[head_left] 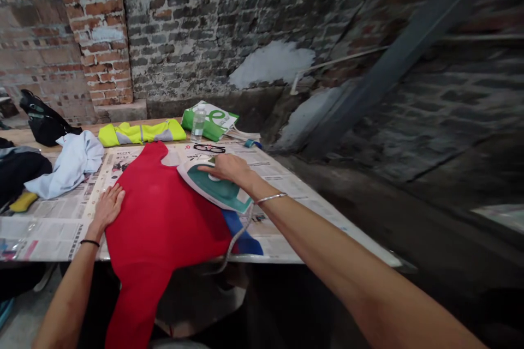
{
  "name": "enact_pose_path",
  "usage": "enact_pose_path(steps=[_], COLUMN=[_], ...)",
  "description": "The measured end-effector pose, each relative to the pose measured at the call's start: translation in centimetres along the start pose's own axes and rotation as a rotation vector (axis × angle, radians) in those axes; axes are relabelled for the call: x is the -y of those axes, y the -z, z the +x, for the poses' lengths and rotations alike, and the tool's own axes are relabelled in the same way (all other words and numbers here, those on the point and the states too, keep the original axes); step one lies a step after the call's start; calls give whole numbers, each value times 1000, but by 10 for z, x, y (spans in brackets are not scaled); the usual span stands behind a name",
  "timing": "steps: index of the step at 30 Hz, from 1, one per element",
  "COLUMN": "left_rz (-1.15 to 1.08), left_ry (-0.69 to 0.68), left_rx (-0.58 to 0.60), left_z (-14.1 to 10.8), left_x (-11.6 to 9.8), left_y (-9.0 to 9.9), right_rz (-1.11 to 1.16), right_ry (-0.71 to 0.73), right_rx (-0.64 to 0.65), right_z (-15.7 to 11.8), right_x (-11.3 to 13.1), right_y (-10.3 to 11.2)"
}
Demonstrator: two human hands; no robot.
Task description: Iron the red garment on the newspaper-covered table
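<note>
A red garment (164,212) lies spread on the newspaper-covered table (282,191), one part hanging over the front edge. My right hand (230,169) is wrapped round the handle of a teal and white iron (213,185), which rests on the right upper part of the garment. From the iron's back end a pale cord runs down over the table edge. Flat at the garment's left edge lies my left hand (108,204), fingers spread. Blue cloth (241,232) shows at the garment's lower right.
Behind the garment are a yellow vest (143,132), a plastic bottle (198,124), a green and white bag (215,120) and glasses (209,148). At left lie a light blue cloth (71,163), dark clothing (24,174), a yellow sponge (23,202) and a black bag (45,120).
</note>
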State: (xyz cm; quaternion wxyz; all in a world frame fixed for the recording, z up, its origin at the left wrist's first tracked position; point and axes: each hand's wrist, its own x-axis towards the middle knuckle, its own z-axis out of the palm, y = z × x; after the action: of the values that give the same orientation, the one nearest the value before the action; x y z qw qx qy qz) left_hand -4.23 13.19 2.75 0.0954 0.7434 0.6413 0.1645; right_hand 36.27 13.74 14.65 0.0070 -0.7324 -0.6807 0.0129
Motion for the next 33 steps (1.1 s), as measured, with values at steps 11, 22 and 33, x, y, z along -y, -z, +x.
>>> enact_pose_path(steps=[11, 22, 33], left_rz=[-54, -120, -177], left_ry=[27, 67, 61], left_rx=[-14, -43, -37], left_z=[-5, -3, -3], left_x=[-5, -2, 1], left_y=[-1, -6, -1], right_rz=[-40, 8, 6], right_ry=[361, 325, 600], right_rx=[146, 51, 111], right_z=[-118, -58, -68], right_x=[31, 116, 122], right_y=[2, 5, 10])
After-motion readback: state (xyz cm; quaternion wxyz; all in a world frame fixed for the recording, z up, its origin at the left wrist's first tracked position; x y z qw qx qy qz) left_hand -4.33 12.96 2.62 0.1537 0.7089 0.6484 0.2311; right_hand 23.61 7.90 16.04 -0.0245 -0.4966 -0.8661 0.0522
